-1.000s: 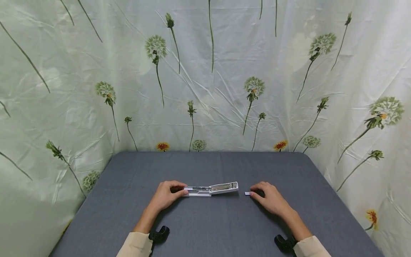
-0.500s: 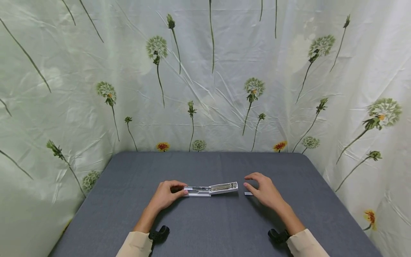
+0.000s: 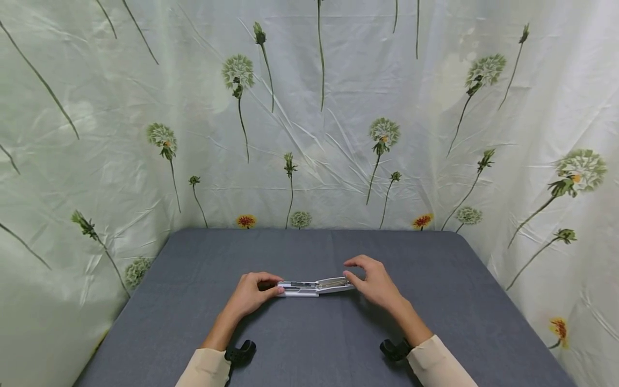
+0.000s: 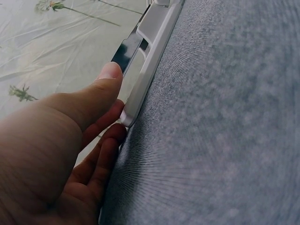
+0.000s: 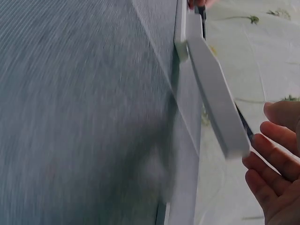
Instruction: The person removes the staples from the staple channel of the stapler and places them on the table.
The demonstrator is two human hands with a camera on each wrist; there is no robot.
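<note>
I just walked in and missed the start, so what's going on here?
A person is handling a white stapler on a gray cloth-covered table. The stapler lies opened out, its top cover swung back and slanting up off the cloth. The left hand pinches the far end of the base section, thumb on the metal rail. The right hand is at the free end of the cover, fingers loosely spread; whether it touches is hard to tell.

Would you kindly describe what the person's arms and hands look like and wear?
The left hand and right hand are gloveless. The left sleeve and right sleeve are cream and look plain. A black, curved device shows just past each.
</note>
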